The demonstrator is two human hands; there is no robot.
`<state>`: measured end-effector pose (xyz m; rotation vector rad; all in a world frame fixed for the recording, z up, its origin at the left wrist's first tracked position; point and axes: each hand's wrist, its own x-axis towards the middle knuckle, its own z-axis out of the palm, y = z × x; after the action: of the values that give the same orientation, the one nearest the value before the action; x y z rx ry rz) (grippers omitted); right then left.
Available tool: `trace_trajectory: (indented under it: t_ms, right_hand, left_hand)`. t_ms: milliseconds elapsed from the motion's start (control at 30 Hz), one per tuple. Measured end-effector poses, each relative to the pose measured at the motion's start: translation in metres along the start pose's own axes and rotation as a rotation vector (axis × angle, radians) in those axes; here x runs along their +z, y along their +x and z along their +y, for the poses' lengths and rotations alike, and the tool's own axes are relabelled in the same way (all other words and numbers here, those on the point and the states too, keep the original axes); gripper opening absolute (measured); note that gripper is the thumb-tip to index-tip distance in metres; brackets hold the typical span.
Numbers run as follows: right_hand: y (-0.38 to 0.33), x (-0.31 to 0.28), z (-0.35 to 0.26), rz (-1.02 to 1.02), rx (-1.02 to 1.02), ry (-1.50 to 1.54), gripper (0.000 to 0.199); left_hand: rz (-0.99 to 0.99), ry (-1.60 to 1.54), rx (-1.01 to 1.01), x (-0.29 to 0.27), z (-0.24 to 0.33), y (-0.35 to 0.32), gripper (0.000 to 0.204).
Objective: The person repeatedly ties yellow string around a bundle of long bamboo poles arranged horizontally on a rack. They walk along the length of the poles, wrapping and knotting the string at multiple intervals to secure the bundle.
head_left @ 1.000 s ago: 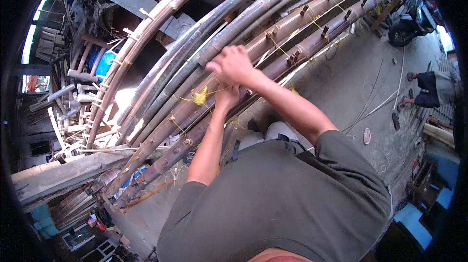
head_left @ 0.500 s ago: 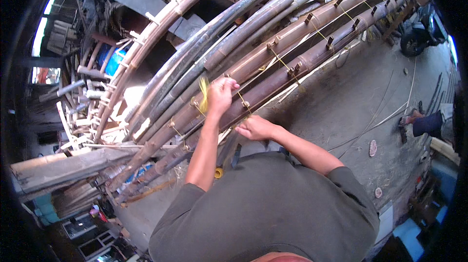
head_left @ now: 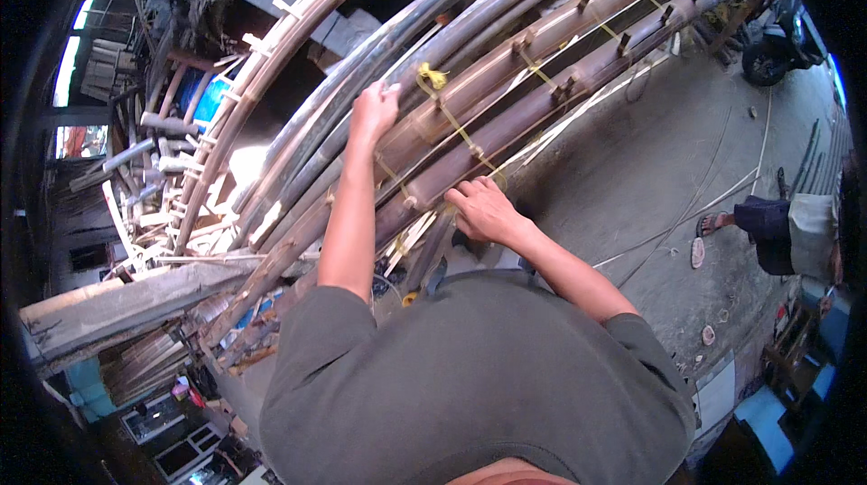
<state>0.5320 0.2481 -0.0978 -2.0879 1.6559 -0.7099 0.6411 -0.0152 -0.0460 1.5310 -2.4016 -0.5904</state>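
Two brown bamboo poles, a far one (head_left: 479, 85) and a near one (head_left: 524, 122), run side by side on a slant, studded with short pegs. Yellow string crosses between them, and a loose yellow tuft of string (head_left: 433, 77) sits on the far pole. My left hand (head_left: 374, 115) is raised over the far pole, left of the tuft, with its fingers closed; what they hold, if anything, does not show. At the lower edge of the near pole, my right hand (head_left: 489, 210) has its fingers curled by the string's lower end; its grip is hidden.
Beyond the poles lie several bent grey bamboo lengths (head_left: 397, 56) and a curved, pegged bamboo piece (head_left: 262, 60). A concrete beam (head_left: 135, 309) stands at left. A motorbike wheel (head_left: 766, 63) is at far right. Another person's leg (head_left: 763, 221) shows at right, near long thin strips on the floor.
My left hand has moved up and left, away from the string, and my right hand has shifted slightly right and up. The yellow tuft now lies on the far pole. The view has shifted along the poles.
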Motion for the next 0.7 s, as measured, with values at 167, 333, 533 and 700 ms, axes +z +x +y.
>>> trace_trajectory:
  t_ms: [167, 333, 533, 700]
  right_hand:
    - [0.004, 0.053, -0.060, -0.279, 0.661, 1.513, 0.025]
    - [0.084, 0.047, -0.112, 0.904, 0.620, 1.700, 0.020]
    - [0.201, 0.013, -0.095, 0.238, 0.149, 0.120, 0.036]
    - [0.213, 0.024, -0.034, -0.228, 0.196, 0.814, 0.044]
  left_hand:
    - [-0.394, 0.177, 0.149, -0.030, -0.075, -0.113, 0.031]
    - [-0.264, -0.185, 0.005, 0.012, -0.067, -0.167, 0.032]
    - [-0.168, -0.181, 0.136, 0.035, -0.094, -0.150, 0.032]
    - [-0.230, -0.304, 0.017, 0.020, -0.078, -0.156, 0.035]
